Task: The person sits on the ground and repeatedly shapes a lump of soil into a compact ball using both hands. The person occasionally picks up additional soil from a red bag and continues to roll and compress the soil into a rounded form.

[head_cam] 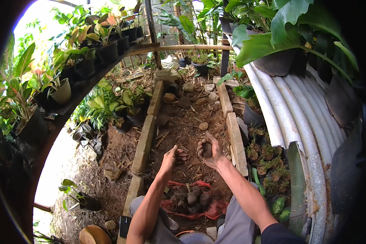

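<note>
My left hand is raised over the soil bed, fingers slightly bent and apart, with no object seen in it. To its right my soil-stained right hand is cupped with the palm turned up. The hollow of its palm looks dark brown; I cannot tell whether that is soil on the skin or a held lump. Beneath both hands is the brown soil, strewn with dry straw. Between my knees lies an open red plastic bag containing several dark, round, soil-covered tubers or bulbs, one with a pale stub.
Block edging on the left and more blocks on the right border the bed. Stones lie at its far end. Corrugated roofing sheet bears potted plants at right. A phone and yellowish bowl are lower left.
</note>
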Motion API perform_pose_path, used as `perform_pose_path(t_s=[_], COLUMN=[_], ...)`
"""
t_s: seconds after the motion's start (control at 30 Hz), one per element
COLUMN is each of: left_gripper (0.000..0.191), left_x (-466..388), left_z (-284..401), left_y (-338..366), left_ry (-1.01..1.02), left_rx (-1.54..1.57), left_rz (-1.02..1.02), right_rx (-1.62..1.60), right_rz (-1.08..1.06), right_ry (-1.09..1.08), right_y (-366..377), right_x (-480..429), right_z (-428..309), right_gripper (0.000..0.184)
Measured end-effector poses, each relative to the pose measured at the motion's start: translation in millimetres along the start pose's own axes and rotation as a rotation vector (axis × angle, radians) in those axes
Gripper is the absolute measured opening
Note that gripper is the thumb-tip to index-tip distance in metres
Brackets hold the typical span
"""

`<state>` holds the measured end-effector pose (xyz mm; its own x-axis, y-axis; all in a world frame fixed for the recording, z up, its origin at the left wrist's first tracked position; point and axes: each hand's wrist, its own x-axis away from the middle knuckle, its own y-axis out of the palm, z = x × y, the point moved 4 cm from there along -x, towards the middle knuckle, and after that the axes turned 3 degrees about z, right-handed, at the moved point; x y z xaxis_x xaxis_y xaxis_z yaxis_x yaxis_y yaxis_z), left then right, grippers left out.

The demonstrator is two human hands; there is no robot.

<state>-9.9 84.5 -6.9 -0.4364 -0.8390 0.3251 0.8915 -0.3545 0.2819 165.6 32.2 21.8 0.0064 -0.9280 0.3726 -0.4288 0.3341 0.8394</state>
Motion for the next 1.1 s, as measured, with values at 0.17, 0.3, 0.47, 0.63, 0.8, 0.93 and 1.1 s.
perform_pose_path(t_s=[0.17,0.3,0.47,0.63,0.8,0.93,1.1], left_gripper=[0.047,0.049,0.050,0.050,0.050,0.050,0.051], left_x=[0.6,2.1,2.5,2.8,4.0,4.8,5.1], left_z=[-0.1,0.3,0.5,-0.6,0.9,2.4,1.9], left_y=[0.5,2.4,3.4,2.8,3.7,4.9,4.4], left_ry=[-0.001,0.002,0.000,-0.003,0.015,0.013,-0.001], left_rx=[-0.022,-0.043,-0.052,-0.055,-0.045,-0.043,-0.048], left_rz=[0.010,0.011,0.007,0.011,0.012,0.010,0.016], right_rx=[0.009,0.045,0.045,-0.025,0.130,0.044,0.114], right_rz=[-0.157,-0.013,-0.158,-0.020,-0.042,0.060,-0.135], right_ry=[0.051,-0.137,-0.081,0.004,-0.068,-0.161,-0.120], right_y=[-9.9,-4.5,15.2,-1.3,-12.7,-6.4,18.7], right_x=[-7.7,-7.8,2.4,-2.0,-13.4,-9.9,5.5], right_z=[1.2,-1.9,-1.8,1.0,0.4,-2.0,-6.6], right_gripper=[0.039,0.035,0.044,0.036,0.038,0.034,0.040])
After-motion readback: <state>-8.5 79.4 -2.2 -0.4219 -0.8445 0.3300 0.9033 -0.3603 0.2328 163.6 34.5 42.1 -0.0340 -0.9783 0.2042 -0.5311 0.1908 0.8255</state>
